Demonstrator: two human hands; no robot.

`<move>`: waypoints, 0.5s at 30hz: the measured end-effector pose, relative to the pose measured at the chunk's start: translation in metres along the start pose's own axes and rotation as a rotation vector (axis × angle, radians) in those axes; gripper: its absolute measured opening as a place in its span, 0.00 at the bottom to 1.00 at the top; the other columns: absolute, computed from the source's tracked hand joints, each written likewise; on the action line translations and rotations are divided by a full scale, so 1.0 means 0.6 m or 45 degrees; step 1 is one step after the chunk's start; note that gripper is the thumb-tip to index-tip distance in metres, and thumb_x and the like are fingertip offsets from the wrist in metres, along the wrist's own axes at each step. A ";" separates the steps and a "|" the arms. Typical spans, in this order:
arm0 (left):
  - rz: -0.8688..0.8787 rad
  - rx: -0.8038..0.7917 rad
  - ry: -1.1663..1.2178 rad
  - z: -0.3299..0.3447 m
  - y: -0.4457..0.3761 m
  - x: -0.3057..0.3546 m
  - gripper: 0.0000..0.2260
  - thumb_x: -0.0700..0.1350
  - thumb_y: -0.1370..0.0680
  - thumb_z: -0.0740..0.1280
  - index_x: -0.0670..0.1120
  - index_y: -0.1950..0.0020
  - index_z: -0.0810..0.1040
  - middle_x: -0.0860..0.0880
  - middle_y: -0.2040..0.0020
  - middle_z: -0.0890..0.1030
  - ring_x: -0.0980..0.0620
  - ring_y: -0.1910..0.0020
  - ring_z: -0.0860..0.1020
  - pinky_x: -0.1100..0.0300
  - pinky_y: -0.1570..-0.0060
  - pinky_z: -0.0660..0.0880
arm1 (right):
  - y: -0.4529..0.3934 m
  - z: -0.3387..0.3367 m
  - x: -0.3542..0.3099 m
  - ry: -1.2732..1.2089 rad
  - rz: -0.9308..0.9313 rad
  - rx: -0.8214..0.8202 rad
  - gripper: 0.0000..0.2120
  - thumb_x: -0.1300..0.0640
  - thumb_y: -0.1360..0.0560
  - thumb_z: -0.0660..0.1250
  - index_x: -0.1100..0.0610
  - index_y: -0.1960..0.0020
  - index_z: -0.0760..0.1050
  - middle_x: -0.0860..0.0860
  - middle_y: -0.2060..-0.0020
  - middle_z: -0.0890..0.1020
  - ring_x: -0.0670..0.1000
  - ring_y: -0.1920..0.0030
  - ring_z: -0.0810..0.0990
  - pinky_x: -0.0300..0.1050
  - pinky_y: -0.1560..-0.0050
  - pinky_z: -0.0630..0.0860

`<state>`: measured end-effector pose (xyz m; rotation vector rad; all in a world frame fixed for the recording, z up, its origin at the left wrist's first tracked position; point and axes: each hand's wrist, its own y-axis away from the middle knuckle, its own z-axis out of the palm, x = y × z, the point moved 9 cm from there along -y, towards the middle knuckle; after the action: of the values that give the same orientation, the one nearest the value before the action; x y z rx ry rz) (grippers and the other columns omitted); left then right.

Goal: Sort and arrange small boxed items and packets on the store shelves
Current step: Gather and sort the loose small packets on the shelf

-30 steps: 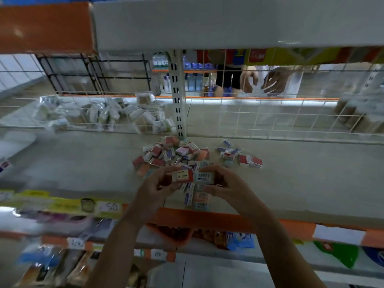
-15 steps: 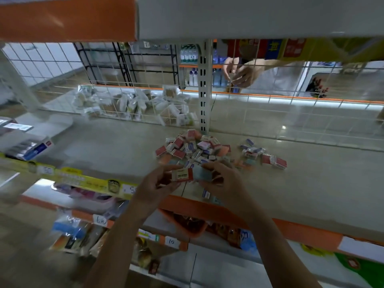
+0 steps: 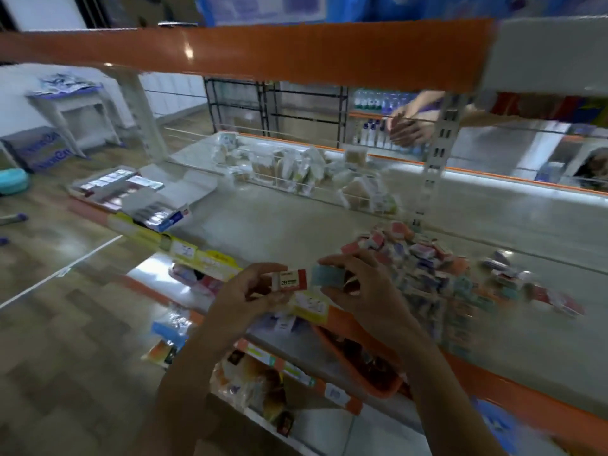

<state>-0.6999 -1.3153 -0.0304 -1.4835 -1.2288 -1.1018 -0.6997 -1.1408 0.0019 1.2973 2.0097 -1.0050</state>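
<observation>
Head view has swung left since a second ago, yet my left hand [image 3: 250, 291] still pinches the red-white box [image 3: 290, 280] and my right hand [image 3: 358, 284] the pale packet [image 3: 327, 275], pile [image 3: 427, 268] right of the fingers, so I judge sorting continues.

- This is a shop, seen between the tiers of a metal store shelf [image 3: 296, 222] with orange front edges.
- Yellow price labels [image 3: 184, 251] are fixed on the shelf edge, just left of the two hands holding small boxes.
- A heap of small boxed items [image 3: 427, 261] lies on the shelf, right of the grip.
- Behind it, beyond a wire divider, white packets [image 3: 296, 169] lie in a pile.
- Further back stands another shelf with rows of bottles [image 3: 371, 130].
- Below the grip, lower shelves hold packaged goods [image 3: 256, 383] and an orange basket [image 3: 362, 357].
</observation>
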 end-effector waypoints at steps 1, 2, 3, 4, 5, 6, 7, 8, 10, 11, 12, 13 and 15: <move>-0.010 0.024 0.000 -0.030 0.004 -0.005 0.14 0.39 0.29 0.72 0.54 0.48 0.77 0.53 0.55 0.84 0.53 0.51 0.81 0.63 0.54 0.77 | -0.012 0.026 -0.016 -0.013 -0.011 -0.026 0.15 0.59 0.26 0.70 0.45 0.44 0.72 0.42 0.51 0.67 0.44 0.52 0.73 0.29 0.54 0.72; -0.017 0.047 -0.001 -0.061 0.008 -0.011 0.14 0.37 0.28 0.71 0.53 0.48 0.77 0.52 0.54 0.84 0.53 0.51 0.81 0.64 0.54 0.77 | -0.025 0.051 -0.030 -0.011 -0.018 -0.048 0.14 0.59 0.27 0.70 0.45 0.45 0.72 0.41 0.51 0.68 0.45 0.53 0.73 0.29 0.55 0.73; -0.025 0.061 -0.004 -0.093 0.012 -0.016 0.14 0.36 0.29 0.72 0.52 0.47 0.77 0.51 0.53 0.84 0.53 0.50 0.81 0.63 0.53 0.77 | -0.038 0.077 -0.043 -0.004 -0.020 -0.063 0.14 0.58 0.27 0.70 0.47 0.45 0.73 0.42 0.52 0.68 0.45 0.54 0.74 0.29 0.56 0.72; -0.028 0.072 -0.013 -0.123 0.016 -0.018 0.15 0.38 0.30 0.73 0.51 0.47 0.78 0.50 0.52 0.84 0.53 0.49 0.81 0.62 0.52 0.76 | -0.051 0.102 -0.056 0.001 -0.021 -0.075 0.14 0.58 0.27 0.71 0.49 0.44 0.74 0.44 0.52 0.69 0.45 0.54 0.74 0.28 0.57 0.71; -0.026 0.086 -0.037 -0.156 0.019 -0.022 0.15 0.39 0.31 0.74 0.51 0.47 0.78 0.50 0.52 0.84 0.53 0.49 0.81 0.59 0.50 0.76 | -0.065 0.128 -0.069 0.001 -0.027 -0.085 0.14 0.58 0.28 0.71 0.50 0.44 0.75 0.45 0.51 0.70 0.46 0.54 0.74 0.27 0.57 0.70; -0.023 0.098 -0.066 -0.188 0.022 -0.025 0.15 0.39 0.31 0.74 0.51 0.47 0.78 0.51 0.52 0.84 0.54 0.49 0.81 0.57 0.49 0.76 | -0.078 0.155 -0.083 0.004 -0.037 -0.098 0.14 0.58 0.28 0.71 0.50 0.44 0.75 0.45 0.51 0.70 0.45 0.54 0.74 0.26 0.57 0.68; -0.027 0.117 -0.091 -0.221 0.025 -0.031 0.15 0.37 0.30 0.73 0.53 0.48 0.79 0.51 0.52 0.84 0.54 0.50 0.81 0.55 0.48 0.76 | -0.091 0.183 -0.097 0.002 -0.045 -0.110 0.14 0.58 0.29 0.71 0.50 0.44 0.75 0.44 0.52 0.70 0.45 0.55 0.73 0.25 0.57 0.67; -0.028 0.132 -0.110 -0.252 0.029 -0.035 0.16 0.36 0.30 0.73 0.55 0.49 0.79 0.51 0.52 0.84 0.54 0.50 0.81 0.55 0.48 0.76 | -0.103 0.209 -0.111 -0.018 -0.052 -0.118 0.15 0.59 0.29 0.71 0.50 0.45 0.74 0.43 0.54 0.69 0.43 0.56 0.72 0.24 0.57 0.67; -0.019 0.140 -0.158 -0.309 0.038 -0.041 0.18 0.34 0.28 0.71 0.58 0.51 0.80 0.52 0.52 0.84 0.54 0.51 0.81 0.57 0.50 0.76 | -0.126 0.260 -0.139 -0.083 -0.066 -0.134 0.15 0.61 0.30 0.71 0.51 0.46 0.74 0.40 0.55 0.68 0.42 0.57 0.71 0.24 0.58 0.67; -0.017 0.146 -0.181 -0.335 0.041 -0.044 0.19 0.34 0.28 0.70 0.59 0.51 0.80 0.52 0.52 0.84 0.54 0.51 0.81 0.59 0.51 0.76 | -0.136 0.285 -0.152 -0.100 -0.073 -0.150 0.15 0.61 0.30 0.71 0.51 0.46 0.73 0.39 0.55 0.69 0.41 0.56 0.72 0.25 0.58 0.67; -0.020 0.163 -0.196 -0.362 0.045 -0.049 0.20 0.33 0.27 0.70 0.61 0.51 0.79 0.52 0.53 0.84 0.54 0.52 0.81 0.62 0.52 0.76 | -0.145 0.310 -0.164 -0.101 -0.083 -0.170 0.15 0.60 0.30 0.71 0.49 0.48 0.72 0.39 0.55 0.70 0.40 0.55 0.72 0.27 0.58 0.68; -0.027 0.181 -0.204 -0.388 0.047 -0.055 0.21 0.33 0.27 0.69 0.62 0.51 0.79 0.52 0.53 0.84 0.54 0.52 0.81 0.64 0.54 0.75 | -0.154 0.335 -0.173 -0.096 -0.094 -0.188 0.15 0.59 0.30 0.72 0.47 0.50 0.71 0.39 0.55 0.71 0.40 0.55 0.72 0.30 0.58 0.68; -0.039 0.215 -0.210 -0.433 0.050 -0.069 0.22 0.33 0.27 0.69 0.63 0.52 0.78 0.52 0.54 0.84 0.55 0.53 0.81 0.66 0.55 0.74 | -0.169 0.379 -0.189 -0.110 -0.093 -0.219 0.14 0.55 0.31 0.73 0.43 0.54 0.69 0.39 0.57 0.75 0.42 0.56 0.74 0.35 0.57 0.72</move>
<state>-0.6983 -1.5801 -0.0190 -1.4518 -1.4269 -0.8854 -0.7388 -1.4111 -0.0129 1.0792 2.0410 -0.8830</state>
